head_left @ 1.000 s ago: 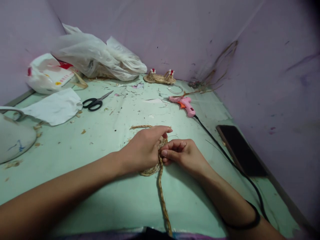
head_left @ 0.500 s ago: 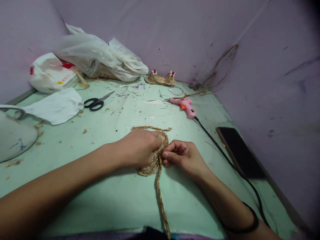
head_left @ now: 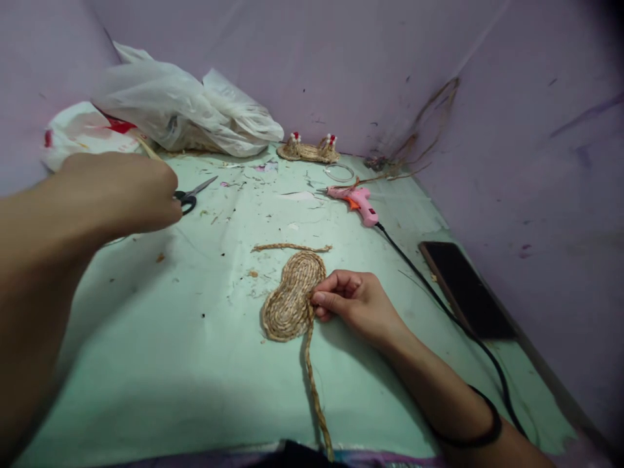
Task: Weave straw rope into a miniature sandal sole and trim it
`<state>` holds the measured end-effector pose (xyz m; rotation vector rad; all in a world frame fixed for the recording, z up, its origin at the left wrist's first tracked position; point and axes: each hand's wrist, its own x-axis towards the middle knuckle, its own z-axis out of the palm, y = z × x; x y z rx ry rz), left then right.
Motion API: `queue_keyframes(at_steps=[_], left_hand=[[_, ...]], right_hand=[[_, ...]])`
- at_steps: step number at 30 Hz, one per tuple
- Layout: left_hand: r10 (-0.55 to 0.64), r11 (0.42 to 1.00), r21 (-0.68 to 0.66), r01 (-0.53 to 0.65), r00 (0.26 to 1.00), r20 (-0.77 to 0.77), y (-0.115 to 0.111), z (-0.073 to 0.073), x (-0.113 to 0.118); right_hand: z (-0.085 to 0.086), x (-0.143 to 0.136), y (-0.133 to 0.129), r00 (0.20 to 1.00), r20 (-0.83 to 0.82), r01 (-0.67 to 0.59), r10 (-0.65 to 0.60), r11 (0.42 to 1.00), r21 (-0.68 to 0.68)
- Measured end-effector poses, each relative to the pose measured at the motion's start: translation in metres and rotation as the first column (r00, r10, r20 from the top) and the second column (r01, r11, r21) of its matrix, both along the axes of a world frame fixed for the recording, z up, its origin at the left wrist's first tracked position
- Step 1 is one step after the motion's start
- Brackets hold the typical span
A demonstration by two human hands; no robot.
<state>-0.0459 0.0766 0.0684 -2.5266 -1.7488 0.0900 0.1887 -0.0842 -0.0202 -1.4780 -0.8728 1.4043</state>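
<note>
A figure-eight-shaped coiled sole of braided straw cord (head_left: 292,299) lies flat on the table. Its loose cord (head_left: 314,383) trails from the right side down to the near edge. At the sole's narrow waist, my right hand (head_left: 348,299) pinches the braided cord against the coil between thumb and fingertips. My left hand (head_left: 124,192) is stretched out at the far left, over the black-handled scissors (head_left: 190,198). It covers part of their handles, and its fingertips are hidden, so I cannot see a grip. Just beyond the sole lies a short cut piece of cord (head_left: 292,247).
A pink glue gun (head_left: 358,203) lies right of centre, its black cable running past a phone (head_left: 465,289). At the back stand a straw piece with red and white beads (head_left: 308,151) and a white plastic bag (head_left: 190,110). Purple walls (head_left: 341,58) border the table.
My left hand has left the straw sole and moved far left to the scissors, uncovering the coil. My right hand stays pinched at the sole's side.
</note>
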Motion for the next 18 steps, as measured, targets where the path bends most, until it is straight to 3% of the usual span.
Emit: queue_keyframes(at_steps=[1,2,3,4,6,7,11,18], left_hand=[[0.191,0.978,0.090,-0.186,0.980,-0.049,-0.007,-0.001,0.009],[0.134,0.989,0.063,-0.135,0.991,0.030,-0.018,-0.003,0.022],[0.017,1.000,-0.015,-0.014,0.975,0.219,-0.032,-0.006,0.037],[-0.086,0.974,-0.150,0.170,0.890,0.448,-0.048,-0.012,0.052],[0.013,0.832,-0.417,0.366,0.738,0.675,-0.077,-0.027,0.080],[0.005,0.798,-0.433,0.420,0.714,0.700,-0.089,-0.036,0.090],[-0.060,0.786,-0.379,0.488,0.670,0.740,-0.107,-0.064,0.101],[-0.039,0.829,-0.345,0.439,0.662,0.749,-0.109,-0.069,0.094]], right_hand=[[0.000,0.000,0.000,1.000,0.004,-0.003,0.003,1.000,0.002],[-0.001,0.000,-0.001,1.000,0.008,-0.006,0.006,1.000,0.006],[-0.001,0.000,-0.001,1.000,0.012,-0.011,0.010,1.000,0.013],[-0.001,0.000,-0.001,1.000,0.016,-0.014,0.014,1.000,0.023],[-0.001,0.000,-0.002,0.999,0.023,-0.025,0.023,0.998,0.056],[-0.001,0.000,-0.003,0.999,0.026,-0.029,0.027,0.997,0.074],[-0.001,0.000,-0.003,0.998,0.040,-0.045,0.040,0.991,0.126],[-0.005,0.000,-0.003,0.998,0.064,-0.035,0.026,0.988,0.149]])
